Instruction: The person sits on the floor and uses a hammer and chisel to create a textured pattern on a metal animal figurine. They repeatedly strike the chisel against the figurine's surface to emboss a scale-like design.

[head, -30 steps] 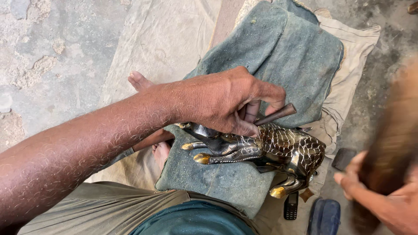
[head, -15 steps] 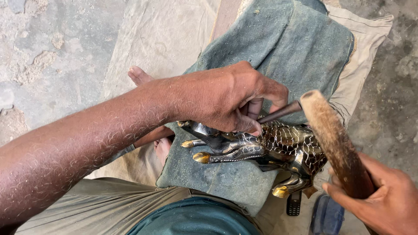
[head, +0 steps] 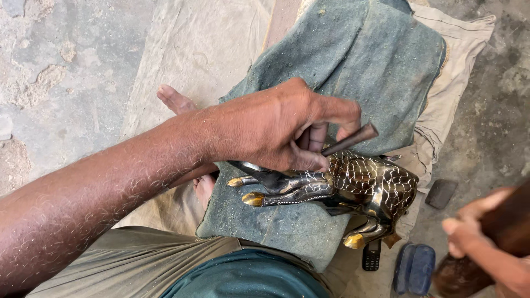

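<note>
While left hand [head: 276,129] fingers clamp chisel [head: 349,140] tip-down on brass animal figure [head: 353,190], right hand [head: 486,243] grips wooden mallet [head: 497,237] lower right, apart.

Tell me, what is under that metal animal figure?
The figure lies on a grey-green cloth spread over a beige sheet. What is beneath the cloth is covered.

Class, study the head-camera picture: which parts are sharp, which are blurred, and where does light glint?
Head view: the left hand, its thin rod and the engraved metal animal figure are sharp; the right hand and its wooden mallet at the lower right edge are smeared by motion blur; soft daylight, with bright glints on the figure's brass hooves and patterned body.
</note>
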